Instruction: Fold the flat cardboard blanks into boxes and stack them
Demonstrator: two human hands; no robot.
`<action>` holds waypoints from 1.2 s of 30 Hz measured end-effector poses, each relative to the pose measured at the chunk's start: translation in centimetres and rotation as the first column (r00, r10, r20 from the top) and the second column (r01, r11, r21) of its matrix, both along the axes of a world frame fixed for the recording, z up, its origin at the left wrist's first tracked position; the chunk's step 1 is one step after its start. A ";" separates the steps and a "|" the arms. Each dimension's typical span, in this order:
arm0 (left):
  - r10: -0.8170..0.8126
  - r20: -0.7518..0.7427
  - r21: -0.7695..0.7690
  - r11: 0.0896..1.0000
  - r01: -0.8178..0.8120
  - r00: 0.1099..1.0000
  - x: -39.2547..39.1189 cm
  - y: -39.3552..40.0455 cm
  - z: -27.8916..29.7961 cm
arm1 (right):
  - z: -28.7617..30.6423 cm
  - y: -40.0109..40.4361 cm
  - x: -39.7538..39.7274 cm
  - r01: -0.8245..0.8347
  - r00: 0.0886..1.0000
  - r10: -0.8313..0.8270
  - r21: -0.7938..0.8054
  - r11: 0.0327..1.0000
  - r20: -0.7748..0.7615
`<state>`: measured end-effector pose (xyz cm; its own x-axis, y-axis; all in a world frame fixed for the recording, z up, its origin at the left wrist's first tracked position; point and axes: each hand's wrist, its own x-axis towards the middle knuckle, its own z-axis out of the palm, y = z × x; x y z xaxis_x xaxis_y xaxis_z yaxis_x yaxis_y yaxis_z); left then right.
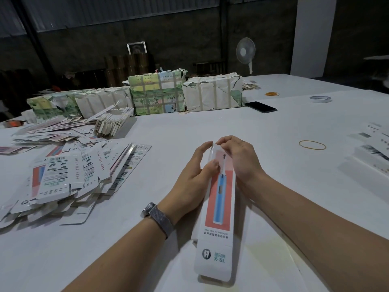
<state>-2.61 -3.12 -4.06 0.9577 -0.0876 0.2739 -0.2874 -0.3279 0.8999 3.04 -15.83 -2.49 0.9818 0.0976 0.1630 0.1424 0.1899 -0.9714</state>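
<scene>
We hold one long toothbrush box (220, 199) at the near middle of the white tabletop (231, 127), its far end raised. Our left hand (194, 175) grips its left side, thumb on the printed face; our right hand (237, 159) pinches the far end flap. At left lies one loose heap of flat blanks (69, 175), too many to count. Four wrapped bundles (157, 92) stand far behind it. We count two rubber bands (312, 145), one phone (260, 106), one tape roll (320, 99). One fan (245, 50) stands against the dark far wall.
</scene>
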 end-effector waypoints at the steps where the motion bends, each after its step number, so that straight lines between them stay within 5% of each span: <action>1: -0.009 0.006 -0.004 1.000 0.009 1.000 0.0 0.0 -0.1 | 0.0 0.0 0.0 0.005 1.000 -0.005 -0.006 1.000 0.003; 18: 0.089 0.075 -0.177 0.981 -0.075 0.993 0.3 0.5 0.5 | -1.0 0.5 -0.7 -0.038 0.996 0.045 -0.083 0.996 0.081; 36: 0.107 0.102 -0.173 0.981 -0.088 0.989 0.5 0.7 0.2 | -1.2 0.4 -0.6 -0.041 0.990 0.048 -0.053 0.998 0.131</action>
<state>-2.09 -2.43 -3.84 0.9226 0.0612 0.3809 -0.3617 -0.2061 0.9092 2.42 -15.42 -3.71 0.9465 0.1518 0.2848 0.2627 0.1502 -0.9531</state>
